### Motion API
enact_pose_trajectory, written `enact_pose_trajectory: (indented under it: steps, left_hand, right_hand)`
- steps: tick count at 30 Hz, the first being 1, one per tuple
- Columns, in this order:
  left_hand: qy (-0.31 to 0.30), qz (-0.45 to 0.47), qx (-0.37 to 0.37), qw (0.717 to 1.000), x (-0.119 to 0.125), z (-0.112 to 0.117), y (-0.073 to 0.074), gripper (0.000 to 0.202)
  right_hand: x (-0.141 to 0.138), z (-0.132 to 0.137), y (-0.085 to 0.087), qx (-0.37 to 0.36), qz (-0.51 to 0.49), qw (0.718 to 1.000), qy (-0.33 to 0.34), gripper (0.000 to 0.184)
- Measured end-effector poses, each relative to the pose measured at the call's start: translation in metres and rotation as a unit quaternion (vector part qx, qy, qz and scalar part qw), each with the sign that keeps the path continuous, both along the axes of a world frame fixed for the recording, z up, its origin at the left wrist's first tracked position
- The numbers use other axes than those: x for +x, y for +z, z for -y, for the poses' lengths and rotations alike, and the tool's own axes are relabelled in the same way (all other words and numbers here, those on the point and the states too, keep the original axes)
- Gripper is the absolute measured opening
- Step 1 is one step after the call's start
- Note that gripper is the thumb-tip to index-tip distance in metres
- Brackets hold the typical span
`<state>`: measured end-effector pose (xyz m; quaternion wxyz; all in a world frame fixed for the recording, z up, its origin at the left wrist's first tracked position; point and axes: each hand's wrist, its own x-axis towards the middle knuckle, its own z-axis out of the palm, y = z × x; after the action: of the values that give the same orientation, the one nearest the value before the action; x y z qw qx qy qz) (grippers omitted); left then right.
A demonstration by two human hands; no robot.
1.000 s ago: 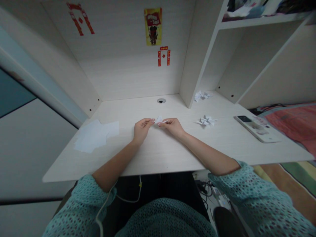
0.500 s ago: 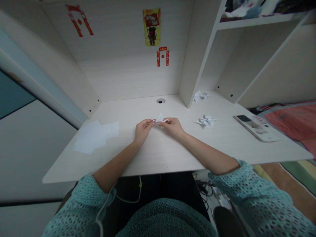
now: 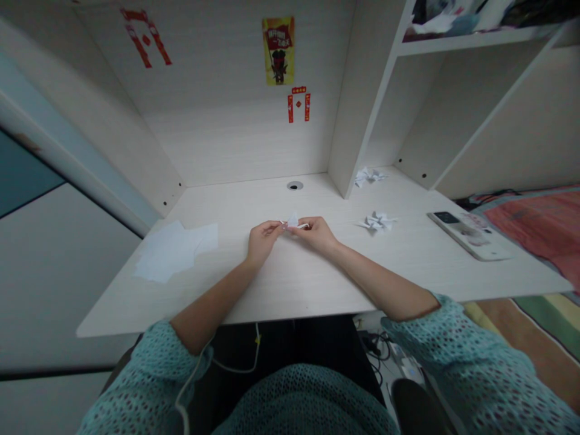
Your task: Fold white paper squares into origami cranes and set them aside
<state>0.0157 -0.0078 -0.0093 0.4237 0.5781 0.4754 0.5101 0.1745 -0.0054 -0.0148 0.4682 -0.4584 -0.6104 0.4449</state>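
Between my two hands, over the middle of the desk, is a small folded white paper crane point(image 3: 293, 221). My left hand point(image 3: 264, 240) pinches its left side with thumb and fingertips. The fingers of my right hand point(image 3: 318, 233) are closed on its right side, where a thin paper point sticks out. Part of the crane is hidden behind my fingertips. To the right lies a cluster of folded paper cranes point(image 3: 379, 222), and a second cluster of cranes point(image 3: 369, 176) sits farther back by the upright panel.
Loose white paper sheets point(image 3: 174, 251) lie at the left of the desk point(image 3: 267, 296). A phone point(image 3: 469, 234) rests near the right edge. An upright panel point(image 3: 362, 115) divides the back. A white cable point(image 3: 183, 393) runs by my left sleeve.
The crane's upper paper point has sunk slightly, and the paper tip by my right fingers has shifted a little. Both hands keep their grip in nearly the same place.
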Motion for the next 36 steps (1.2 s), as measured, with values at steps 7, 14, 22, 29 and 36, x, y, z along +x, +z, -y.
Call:
enact_pose_trajectory:
  steps: [7,14,22,29,36]
  left_hand:
    - [0.002,-0.003,0.0,1.0,-0.002,0.0,0.002,0.027]
    - [0.039,-0.012,0.015,0.999,-0.009,-0.003,0.006,0.032]
    - [0.07,0.035,0.024,0.997,-0.016,-0.015,0.003,0.03]
    - [0.044,-0.009,-0.005,0.999,-0.012,-0.006,0.009,0.029]
    - [0.044,-0.011,0.001,0.999,-0.007,0.002,0.014,0.026]
  right_hand:
    - [-0.001,0.0,0.0,0.002,0.018,1.0,0.01,0.047]
    - [0.001,-0.002,-0.002,-0.006,0.028,0.999,0.017,0.045]
    - [0.001,-0.002,-0.003,-0.023,0.025,0.998,0.044,0.045]
    - [0.002,-0.004,-0.006,-0.012,0.01,0.999,-0.033,0.047]
    - [0.002,-0.002,-0.004,0.108,0.139,0.981,-0.076,0.031]
